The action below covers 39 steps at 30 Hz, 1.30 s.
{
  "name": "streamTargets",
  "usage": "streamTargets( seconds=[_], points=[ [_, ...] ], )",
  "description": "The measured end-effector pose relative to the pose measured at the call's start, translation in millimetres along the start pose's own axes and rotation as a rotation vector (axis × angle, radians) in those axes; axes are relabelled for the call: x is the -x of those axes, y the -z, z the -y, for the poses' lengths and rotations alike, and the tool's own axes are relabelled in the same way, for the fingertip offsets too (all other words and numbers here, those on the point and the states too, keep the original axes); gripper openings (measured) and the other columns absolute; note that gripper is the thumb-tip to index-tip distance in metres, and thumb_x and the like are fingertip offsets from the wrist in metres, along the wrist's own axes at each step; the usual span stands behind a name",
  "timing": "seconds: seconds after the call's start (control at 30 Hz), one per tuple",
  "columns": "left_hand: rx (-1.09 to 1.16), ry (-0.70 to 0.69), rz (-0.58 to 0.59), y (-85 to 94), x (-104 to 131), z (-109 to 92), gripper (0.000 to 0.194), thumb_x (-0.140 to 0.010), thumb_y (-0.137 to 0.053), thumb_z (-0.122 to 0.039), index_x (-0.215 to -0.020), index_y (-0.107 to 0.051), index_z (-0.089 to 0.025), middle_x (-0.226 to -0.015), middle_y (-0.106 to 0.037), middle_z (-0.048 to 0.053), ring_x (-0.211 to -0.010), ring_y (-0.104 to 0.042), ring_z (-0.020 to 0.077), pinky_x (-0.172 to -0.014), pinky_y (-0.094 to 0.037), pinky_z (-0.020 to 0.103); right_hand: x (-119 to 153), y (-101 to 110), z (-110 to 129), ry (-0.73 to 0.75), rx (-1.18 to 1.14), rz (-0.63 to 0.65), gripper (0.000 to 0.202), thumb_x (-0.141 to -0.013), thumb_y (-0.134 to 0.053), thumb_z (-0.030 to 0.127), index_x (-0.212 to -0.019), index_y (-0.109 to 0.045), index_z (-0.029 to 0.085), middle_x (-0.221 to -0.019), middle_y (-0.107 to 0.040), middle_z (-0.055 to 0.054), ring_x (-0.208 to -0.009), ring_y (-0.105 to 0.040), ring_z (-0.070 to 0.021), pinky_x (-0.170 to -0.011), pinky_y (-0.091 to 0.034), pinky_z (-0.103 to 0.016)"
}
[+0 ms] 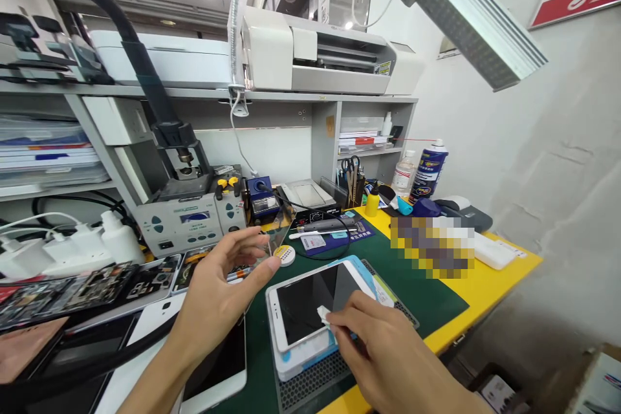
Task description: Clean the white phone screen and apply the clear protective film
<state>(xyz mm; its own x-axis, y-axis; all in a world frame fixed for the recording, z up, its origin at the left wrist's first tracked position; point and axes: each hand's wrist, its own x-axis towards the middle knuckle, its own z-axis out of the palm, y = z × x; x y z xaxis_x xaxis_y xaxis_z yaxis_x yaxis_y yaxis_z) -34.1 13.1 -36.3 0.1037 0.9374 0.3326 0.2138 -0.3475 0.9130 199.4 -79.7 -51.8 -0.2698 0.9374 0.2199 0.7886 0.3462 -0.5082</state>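
Note:
In the head view a white tablet [310,301] lies screen up on a white and light-blue box [310,365]. My right hand [383,343] pinches a small white wipe [323,314] against the dark screen. Off to the left of the tablet, my left hand [223,291] is raised, with thumb and fingers closed on the edge of a thin clear sheet [279,236]. A round white tin [286,255] stands just behind that sheet. Below my left forearm lies another white tablet [220,369], partly covered by the arm.
Circuit boards and phone parts [82,288] crowd the left side. A grey rework station [189,223] and a blue soldering unit [263,197] stand behind. A yellow bottle [372,200] and a spray can [427,171] are at the back right. A lamp [475,19] hangs overhead.

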Motion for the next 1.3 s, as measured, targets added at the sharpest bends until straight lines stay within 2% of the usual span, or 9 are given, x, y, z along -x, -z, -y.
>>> streamTargets(
  seconds=[0.17, 0.37, 0.5, 0.6, 0.73, 0.87, 1.03, 1.13, 1.3],
  points=[
    [0.001, -0.001, -0.010, -0.6, 1.7, -3.3, 0.063, -0.078, -0.080, -0.061, -0.127, -0.061, -0.026, -0.125, -0.071, 0.008, -0.112, -0.067, 0.0286, -0.103, -0.053, 0.050, -6.4, -21.7, 16.9, 0.108, 0.086, 0.013, 0.025, -0.097, -0.049, 0.010, -0.099, -0.072, 0.017, -0.089, -0.062, -0.007, -0.074, -0.064, -0.0209, -0.062, -0.042, -0.030],
    [-0.009, 0.003, -0.012, -0.9, 2.8, -6.3, 0.064, -0.077, -0.080, -0.062, -0.127, -0.061, -0.026, -0.126, -0.071, 0.009, -0.112, -0.067, 0.0286, -0.103, -0.053, 0.050, -9.4, -46.8, 23.6, 0.170, 0.123, -0.021, 0.022, -0.097, -0.052, 0.011, -0.104, -0.071, 0.019, -0.089, -0.062, -0.006, -0.068, -0.064, -0.0190, -0.056, -0.039, -0.027],
    [-0.003, -0.006, -0.013, -0.7, 2.4, -5.5, 0.065, -0.077, -0.080, -0.062, -0.127, -0.061, -0.025, -0.126, -0.071, 0.009, -0.112, -0.067, 0.0289, -0.103, -0.053, 0.050, -13.3, -56.2, 28.2, 0.181, 0.131, -0.020, 0.022, -0.095, -0.054, 0.010, -0.101, -0.072, 0.019, -0.088, -0.064, -0.007, -0.070, -0.066, -0.0197, -0.056, -0.039, -0.027],
    [-0.006, -0.004, -0.014, -0.7, 1.6, -4.9, 0.064, -0.077, -0.079, -0.061, -0.127, -0.061, -0.025, -0.127, -0.071, 0.010, -0.112, -0.067, 0.0292, -0.104, -0.052, 0.050, -17.8, -57.5, 34.0, 0.185, 0.129, 0.037, 0.021, -0.095, -0.056, 0.014, -0.102, -0.075, 0.021, -0.086, -0.064, -0.006, -0.072, -0.067, -0.0200, -0.056, -0.037, -0.027],
    [0.002, 0.006, -0.011, -0.1, 1.2, -4.5, 0.065, -0.078, -0.079, -0.062, -0.127, -0.060, -0.024, -0.126, -0.070, 0.010, -0.113, -0.067, 0.0297, -0.105, -0.052, 0.052, -21.1, -47.0, 34.6, 0.226, 0.170, 0.110, 0.021, -0.095, -0.057, 0.017, -0.103, -0.077, 0.021, -0.087, -0.064, -0.007, -0.071, -0.064, -0.0198, -0.053, -0.034, -0.029],
    [-0.003, -0.002, -0.003, 0.1, 1.5, -3.9, 0.065, -0.078, -0.078, -0.063, -0.127, -0.060, -0.024, -0.127, -0.070, 0.010, -0.113, -0.066, 0.0292, -0.106, -0.051, 0.052, -21.1, -16.4, 26.4, 0.289, 0.232, 0.096, 0.028, -0.094, -0.052, 0.009, -0.110, -0.073, 0.020, -0.097, -0.065, -0.009, -0.081, -0.062, -0.0212, -0.060, -0.037, -0.031],
    [-0.021, 0.012, -0.003, -0.3, 1.9, -4.7, 0.066, -0.078, -0.078, -0.064, -0.129, -0.058, -0.026, -0.129, -0.069, 0.009, -0.115, -0.066, 0.0289, -0.105, -0.052, 0.051, -27.5, 18.4, 27.9, 0.273, 0.299, 0.274, 0.026, -0.084, -0.054, 0.000, -0.095, -0.068, 0.019, -0.100, -0.066, -0.005, -0.088, -0.063, -0.0201, -0.068, -0.039, -0.030],
    [-0.022, 0.015, -0.009, -0.2, 1.4, -6.6, 0.067, -0.078, -0.077, -0.064, -0.129, -0.058, -0.025, -0.129, -0.069, 0.009, -0.113, -0.067, 0.0284, -0.105, -0.052, 0.051, -33.7, 21.7, 32.3, 0.308, 0.281, 0.328, 0.027, -0.086, -0.055, 0.001, -0.097, -0.070, 0.021, -0.101, -0.066, -0.003, -0.093, -0.064, -0.0189, -0.071, -0.039, -0.030],
    [-0.021, 0.026, -0.008, -0.6, 0.4, -9.4, 0.067, -0.077, -0.077, -0.064, -0.127, -0.059, -0.023, -0.128, -0.070, 0.010, -0.112, -0.067, 0.0288, -0.104, -0.052, 0.051, -43.0, 12.9, 35.0, 0.375, 0.266, 0.318, 0.031, -0.090, -0.057, 0.005, -0.109, -0.073, 0.024, -0.103, -0.067, -0.003, -0.092, -0.065, -0.0185, -0.073, -0.038, -0.030]
  ],
)
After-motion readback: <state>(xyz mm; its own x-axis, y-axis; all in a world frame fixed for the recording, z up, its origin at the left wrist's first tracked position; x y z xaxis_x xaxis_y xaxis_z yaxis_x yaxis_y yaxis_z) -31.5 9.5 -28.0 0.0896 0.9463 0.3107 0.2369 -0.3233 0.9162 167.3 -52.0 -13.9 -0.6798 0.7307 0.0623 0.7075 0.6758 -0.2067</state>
